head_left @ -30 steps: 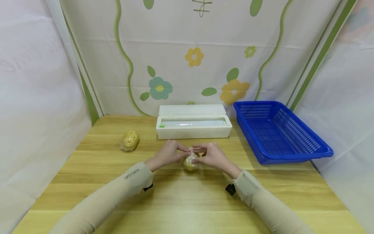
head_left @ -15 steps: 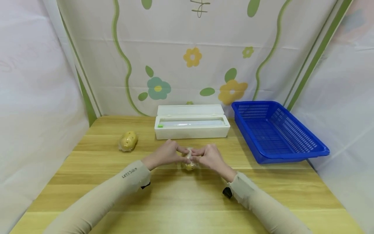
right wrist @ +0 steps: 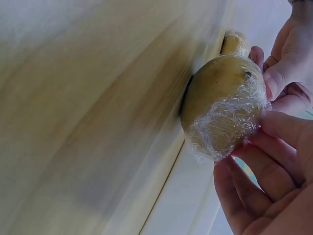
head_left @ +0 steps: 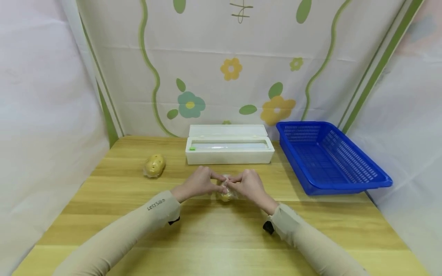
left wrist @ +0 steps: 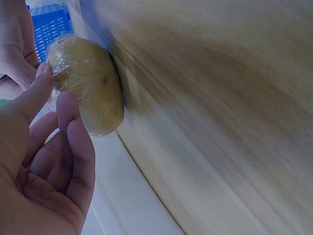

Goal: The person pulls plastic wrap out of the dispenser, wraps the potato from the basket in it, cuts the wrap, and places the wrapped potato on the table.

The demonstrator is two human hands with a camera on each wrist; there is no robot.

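Observation:
A potato (left wrist: 98,83) wrapped in crinkled cling film (right wrist: 225,122) rests on the wooden table, between both hands in the head view. My left hand (head_left: 201,183) pinches the film at the potato's top with thumb and forefinger; the other fingers curl beside it in the left wrist view. From the other side my right hand (head_left: 251,186) pinches the same gathered film, its fingertips close to the left ones. The potato's upper part is partly hidden by the fingers in the head view. A second wrapped potato (head_left: 154,165) lies on the table to the left.
Behind the hands stands a long white cling film box (head_left: 229,156), lid raised, with a green slider at its left end. A blue perforated basket (head_left: 310,186) sits at the back right. Patterned fabric (head_left: 214,46) hangs along the table's far edge.
Both hands have drawn closer together over the potato, and the right fingers have moved up from its side to the film at its top. The second potato, box and basket stay put.

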